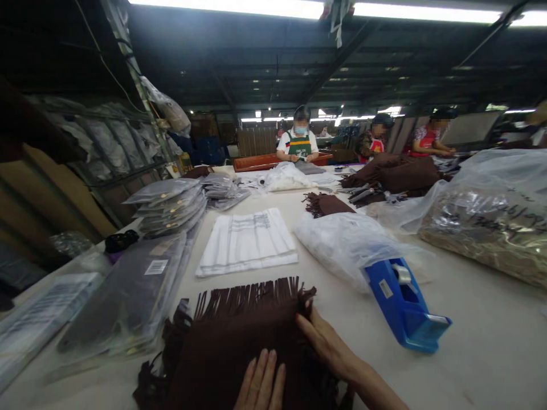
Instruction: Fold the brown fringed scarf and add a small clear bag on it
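Observation:
A dark brown fringed scarf lies folded on the white table right in front of me, its tassels pointing away. My left hand rests flat on the scarf near the bottom edge, fingers together and stretched out. My right hand lies on the scarf's right edge, fingers extended toward the fringe, holding nothing that I can see.
A blue tape dispenser stands just right of the scarf. A stack of white folded sheets lies beyond. Bagged dark items pile at the left, clear plastic bags at the right, more brown scarves farther back. Several people work at the far end.

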`<state>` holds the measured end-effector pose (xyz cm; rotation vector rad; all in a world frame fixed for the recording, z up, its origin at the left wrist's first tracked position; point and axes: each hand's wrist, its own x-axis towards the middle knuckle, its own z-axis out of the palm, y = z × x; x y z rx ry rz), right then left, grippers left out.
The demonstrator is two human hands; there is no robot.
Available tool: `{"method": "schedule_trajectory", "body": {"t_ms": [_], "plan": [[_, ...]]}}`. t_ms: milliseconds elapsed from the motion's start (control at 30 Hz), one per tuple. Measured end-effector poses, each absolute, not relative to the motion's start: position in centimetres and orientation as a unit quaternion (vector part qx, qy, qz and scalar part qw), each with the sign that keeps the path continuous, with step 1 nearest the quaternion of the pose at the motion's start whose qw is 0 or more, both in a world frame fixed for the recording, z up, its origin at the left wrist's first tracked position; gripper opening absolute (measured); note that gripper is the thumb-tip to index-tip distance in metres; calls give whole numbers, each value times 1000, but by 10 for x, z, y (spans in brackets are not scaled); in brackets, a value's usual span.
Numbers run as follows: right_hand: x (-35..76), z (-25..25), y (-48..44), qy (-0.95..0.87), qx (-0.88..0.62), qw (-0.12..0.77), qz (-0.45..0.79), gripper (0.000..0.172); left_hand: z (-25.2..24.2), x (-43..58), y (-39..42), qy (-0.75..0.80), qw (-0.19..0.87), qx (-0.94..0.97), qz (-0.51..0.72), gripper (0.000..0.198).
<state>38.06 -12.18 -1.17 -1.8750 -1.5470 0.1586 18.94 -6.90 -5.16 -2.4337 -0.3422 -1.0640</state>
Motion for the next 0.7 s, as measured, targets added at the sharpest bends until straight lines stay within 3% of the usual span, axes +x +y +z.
{"method": "schedule_trajectory", "body": {"t_ms": [167,400,533,600,700], "plan": [[343,-24,-99,-585,-767,263,-9,52,-52,195,-69,-112,243,-876,-401,38],[355,-48,-102,-642,-710,257,-133,44,-67,239,-86,-160,246,-811,-507,37],[385,-56,-99,-722,-628,241,-161,46,-78,258,-96,-219,249,-827,-453,32],[388,-53,-98,-755,-594,216,-175,48,-63,240,-91,-172,202,-879,-396,27],[382,-43,-98,-760,-589,189,-200,53,-17,182,-59,-139,40,-939,-313,29]]}}
